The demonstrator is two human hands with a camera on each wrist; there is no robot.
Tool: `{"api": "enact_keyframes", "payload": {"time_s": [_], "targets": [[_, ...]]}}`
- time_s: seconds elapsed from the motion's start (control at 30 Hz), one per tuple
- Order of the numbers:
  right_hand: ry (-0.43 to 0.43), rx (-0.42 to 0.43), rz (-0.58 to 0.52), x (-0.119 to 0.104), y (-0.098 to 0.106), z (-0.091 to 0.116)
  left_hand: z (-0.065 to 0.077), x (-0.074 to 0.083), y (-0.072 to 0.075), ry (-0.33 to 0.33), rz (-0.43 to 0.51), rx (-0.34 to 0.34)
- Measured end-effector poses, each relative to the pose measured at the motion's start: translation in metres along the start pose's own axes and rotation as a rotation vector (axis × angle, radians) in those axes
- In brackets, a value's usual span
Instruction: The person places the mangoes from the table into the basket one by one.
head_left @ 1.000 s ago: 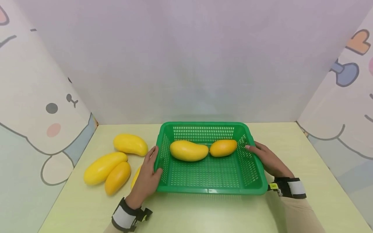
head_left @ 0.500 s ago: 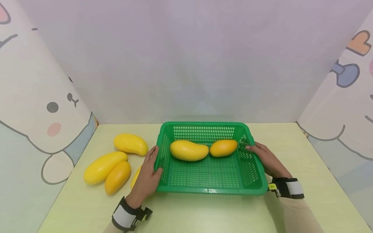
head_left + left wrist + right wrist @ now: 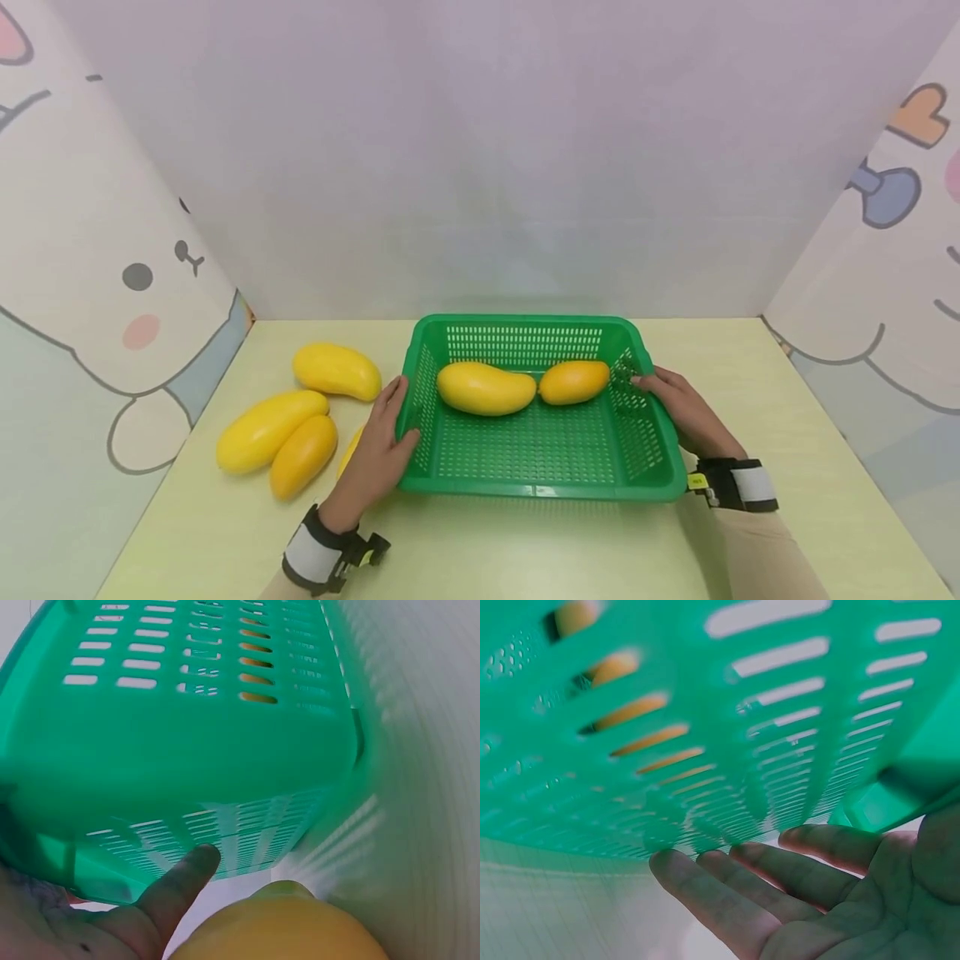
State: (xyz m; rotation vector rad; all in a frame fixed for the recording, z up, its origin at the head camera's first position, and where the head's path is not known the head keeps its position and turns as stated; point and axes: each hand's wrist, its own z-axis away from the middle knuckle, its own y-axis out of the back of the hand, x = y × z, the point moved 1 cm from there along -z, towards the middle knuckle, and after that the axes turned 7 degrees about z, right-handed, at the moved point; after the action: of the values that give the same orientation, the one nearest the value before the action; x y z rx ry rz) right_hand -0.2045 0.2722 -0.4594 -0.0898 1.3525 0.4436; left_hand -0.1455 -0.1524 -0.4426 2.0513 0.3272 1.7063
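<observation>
A green slotted plastic basket [image 3: 534, 490] stands mid-table between the two hands. Inside lie a large yellow mango [image 3: 486, 389] and a smaller orange-yellow mango [image 3: 574, 382], end to end. My left hand [image 3: 377, 454] grips the basket's left side, thumb over the rim and fingers along the outer wall. At the right side, my right hand [image 3: 693, 412] holds the rim with the thumb inside; its fingers [image 3: 802, 874] reach straight against the slotted outer wall. Beside the left hand, another mango [image 3: 281, 930] lies partly hidden.
Left of the basket lie three more mangoes: a curved yellow one [image 3: 337, 371], a long yellow one [image 3: 268, 432] and an orange-yellow one [image 3: 303, 457]. A pale wall [image 3: 510, 167] rises behind the table [image 3: 555, 554], with cartoon-printed panels at both sides.
</observation>
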Motion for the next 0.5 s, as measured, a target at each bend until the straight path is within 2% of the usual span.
{"api": "enact_keyframes", "payload": {"time_s": [0.2,0.27,0.4,0.5], "targets": [[-0.005,0.012,0.020,0.001,-0.001,-0.001,0.001,0.001,0.006,-0.012,-0.003,-0.011],[0.000,0.007,0.023,0.001,-0.001,-0.001,0.002,0.003,0.011,-0.019,0.022,-0.007],[0.006,-0.001,0.021,0.001,0.000,-0.001,0.004,0.013,0.028,-0.037,0.076,0.020],[0.008,0.000,0.026,0.001,0.001,-0.001,0.005,0.017,0.044,-0.072,0.006,0.057]]}}
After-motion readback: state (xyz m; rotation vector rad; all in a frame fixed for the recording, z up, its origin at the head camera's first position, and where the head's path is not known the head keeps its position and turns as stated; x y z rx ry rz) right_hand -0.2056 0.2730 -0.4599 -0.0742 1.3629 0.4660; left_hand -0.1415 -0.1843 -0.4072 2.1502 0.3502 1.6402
